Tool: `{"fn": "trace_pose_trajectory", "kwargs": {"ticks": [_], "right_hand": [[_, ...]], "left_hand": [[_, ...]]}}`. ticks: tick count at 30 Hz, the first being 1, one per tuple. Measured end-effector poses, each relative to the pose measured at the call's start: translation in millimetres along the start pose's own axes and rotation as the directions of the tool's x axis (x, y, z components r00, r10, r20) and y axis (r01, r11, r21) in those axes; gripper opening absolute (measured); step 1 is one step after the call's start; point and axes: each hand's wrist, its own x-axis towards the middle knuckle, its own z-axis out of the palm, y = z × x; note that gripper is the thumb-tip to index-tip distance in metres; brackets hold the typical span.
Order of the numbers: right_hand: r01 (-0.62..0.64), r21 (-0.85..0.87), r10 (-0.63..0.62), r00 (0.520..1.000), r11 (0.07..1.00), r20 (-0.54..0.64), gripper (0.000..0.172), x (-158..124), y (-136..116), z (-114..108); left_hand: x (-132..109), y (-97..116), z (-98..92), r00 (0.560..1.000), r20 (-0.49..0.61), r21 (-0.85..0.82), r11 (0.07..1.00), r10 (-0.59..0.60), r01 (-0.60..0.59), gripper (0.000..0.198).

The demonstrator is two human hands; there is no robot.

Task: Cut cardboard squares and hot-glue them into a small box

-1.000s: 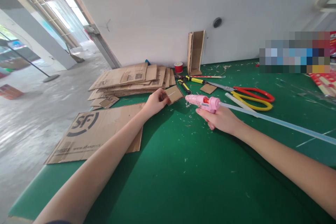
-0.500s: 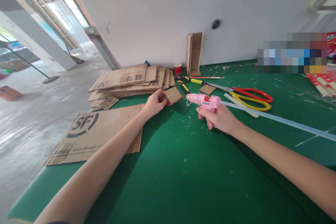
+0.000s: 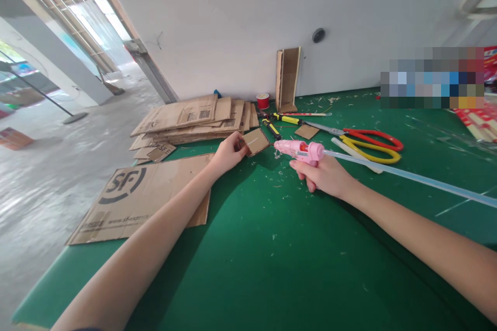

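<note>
Pinched at its left edge by my left hand [image 3: 230,153], a small square piece of cardboard [image 3: 257,142] is held tilted above the table. A pale streak runs across its face. My right hand [image 3: 324,175] is wrapped round the grip of a pink hot glue gun [image 3: 298,149], whose nozzle points left at the cardboard's right edge. Whether nozzle and edge touch is too fine to tell. From the gun's back a long translucent glue stick [image 3: 407,174] sticks out to the right, over my forearm.
On the green table [image 3: 248,269] lie scissors [image 3: 368,147] with red and yellow handles, yellow-black pliers [image 3: 287,119], a cardboard stack [image 3: 186,119] and a large printed cardboard sheet [image 3: 155,191]. A red spool [image 3: 263,101] and an upright cardboard trough [image 3: 288,80] stand by the wall.
The glue gun has shifted very slightly left, its nozzle staying by the cardboard's right edge. My left hand and the cardboard stay nearly still.
</note>
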Motion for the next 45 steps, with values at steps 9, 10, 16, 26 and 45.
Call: {"fn": "trace_pose_trajectory", "kwargs": {"ticks": [9,10,16,26,45], "right_hand": [[-0.012,0.027,0.013,1.0,1.0,-0.014,0.042,-1,0,0],[-0.011,0.023,0.011,1.0,1.0,-0.012,0.042,-1,0,0],[0.034,-0.002,-0.034,0.999,0.999,-0.002,0.042,0,3,2],[0.004,-0.018,-0.004,1.0,1.0,0.006,0.042,0,2,1],[0.183,-0.049,-0.183,0.983,0.982,0.008,0.034,-7,-5,5]], "left_hand": [[0,1,-0.9,1.0,0.001,0.042,0.999,0.006,-0.006,0.013],[0,1,-1.0,1.0,0.002,0.043,0.999,0.006,-0.006,0.013],[0,1,-1.2,1.0,0.003,0.05,0.999,0.001,-0.001,0.013],[0,1,-0.6,1.0,-0.003,0.031,0.999,-0.01,0.01,0.013],[1,-1,1.6,1.0,-0.005,0.015,1.0,-0.006,0.006,0.015]]}}
